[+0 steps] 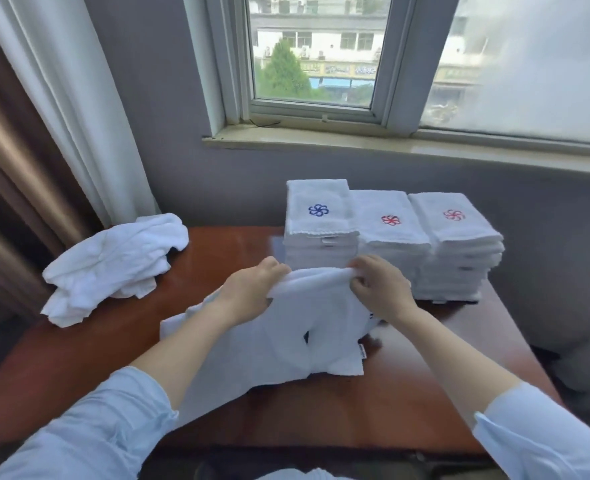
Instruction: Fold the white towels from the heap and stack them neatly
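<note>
Towel [286, 341]: lifted over the near middle of the worktop [321, 417], lower part draping onto the wood.
Left hand [252, 289]: fingers curled round the left end of the bunched top edge.
Right hand [380, 282]: fingers curled, pinching the right end of that edge.
Long axis: held edge running left to right, spanning both hands.
Heap [113, 265]: far left, well apart, nearer the left hand.
Stacks [390, 230]: three side by side, just beyond the hands toward the far right, nearer the right hand.
Step, as judged: fold in progress; finished towel probably bound straight ahead.
</note>
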The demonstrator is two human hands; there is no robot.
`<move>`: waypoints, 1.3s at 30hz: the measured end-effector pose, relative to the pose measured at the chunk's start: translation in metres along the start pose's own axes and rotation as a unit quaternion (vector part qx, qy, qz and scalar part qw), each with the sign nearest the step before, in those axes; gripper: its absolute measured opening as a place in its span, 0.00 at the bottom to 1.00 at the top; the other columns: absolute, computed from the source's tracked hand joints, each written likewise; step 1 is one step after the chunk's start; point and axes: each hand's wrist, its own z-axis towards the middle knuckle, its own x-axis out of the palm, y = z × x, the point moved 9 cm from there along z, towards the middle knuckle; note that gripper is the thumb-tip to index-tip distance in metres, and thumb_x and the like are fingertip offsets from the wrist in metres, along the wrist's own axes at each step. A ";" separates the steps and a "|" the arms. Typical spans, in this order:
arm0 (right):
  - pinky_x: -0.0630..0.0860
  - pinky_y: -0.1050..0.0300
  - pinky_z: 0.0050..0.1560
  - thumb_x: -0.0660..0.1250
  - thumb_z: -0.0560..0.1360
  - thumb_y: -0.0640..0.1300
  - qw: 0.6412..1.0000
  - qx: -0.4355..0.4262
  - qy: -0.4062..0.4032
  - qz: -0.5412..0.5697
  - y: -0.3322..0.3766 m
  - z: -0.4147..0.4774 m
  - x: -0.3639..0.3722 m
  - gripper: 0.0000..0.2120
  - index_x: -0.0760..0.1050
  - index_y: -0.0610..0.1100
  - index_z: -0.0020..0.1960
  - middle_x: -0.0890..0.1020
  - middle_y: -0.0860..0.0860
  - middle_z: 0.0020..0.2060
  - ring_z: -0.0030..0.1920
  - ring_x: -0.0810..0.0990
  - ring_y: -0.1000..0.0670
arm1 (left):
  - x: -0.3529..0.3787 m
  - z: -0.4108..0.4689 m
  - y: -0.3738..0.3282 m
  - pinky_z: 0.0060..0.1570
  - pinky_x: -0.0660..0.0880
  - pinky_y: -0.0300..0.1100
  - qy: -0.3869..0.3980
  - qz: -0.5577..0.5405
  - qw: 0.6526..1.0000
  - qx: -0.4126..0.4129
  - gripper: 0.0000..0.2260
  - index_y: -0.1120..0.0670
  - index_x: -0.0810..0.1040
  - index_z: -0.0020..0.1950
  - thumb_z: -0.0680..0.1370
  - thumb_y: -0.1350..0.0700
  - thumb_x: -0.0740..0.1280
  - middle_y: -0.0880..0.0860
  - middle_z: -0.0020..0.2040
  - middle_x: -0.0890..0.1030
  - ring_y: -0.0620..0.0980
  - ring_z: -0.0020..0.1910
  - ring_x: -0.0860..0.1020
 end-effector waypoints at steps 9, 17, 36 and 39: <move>0.73 0.56 0.46 0.61 0.73 0.44 0.963 0.069 0.254 -0.057 -0.065 -0.072 0.065 0.13 0.78 0.53 0.54 0.77 0.57 0.49 0.56 0.77 0.49 | 0.107 -0.009 -0.044 0.35 0.68 0.44 0.281 0.063 0.957 0.040 0.06 0.49 0.71 0.44 0.71 0.58 0.67 0.47 0.43 0.75 0.52 0.42 0.76; 0.67 0.63 0.50 0.57 0.80 0.44 0.920 0.189 0.343 0.019 -0.118 -0.150 0.120 0.18 0.76 0.53 0.66 0.79 0.54 0.63 0.59 0.77 0.51 | 0.189 -0.036 -0.055 0.50 0.73 0.45 0.427 0.016 0.904 -0.008 0.33 0.49 0.71 0.69 0.68 0.38 0.73 0.47 0.60 0.79 0.51 0.55 0.77; 0.49 0.44 0.77 0.60 0.77 0.40 0.938 0.212 0.240 -0.134 -0.146 -0.076 0.133 0.23 0.71 0.51 0.70 0.77 0.51 0.65 0.73 0.64 0.46 | 0.173 0.079 -0.071 0.65 0.64 0.44 0.163 -0.072 0.980 0.091 0.20 0.49 0.71 0.71 0.79 0.49 0.64 0.49 0.68 0.72 0.51 0.68 0.69; 0.53 0.48 0.76 0.60 0.76 0.42 0.940 0.225 0.212 -0.144 -0.146 -0.073 0.122 0.12 0.78 0.49 0.56 0.80 0.50 0.51 0.58 0.76 0.46 | 0.186 0.083 -0.069 0.64 0.66 0.46 0.190 -0.093 0.974 0.078 0.19 0.49 0.71 0.71 0.82 0.46 0.60 0.49 0.68 0.73 0.52 0.66 0.72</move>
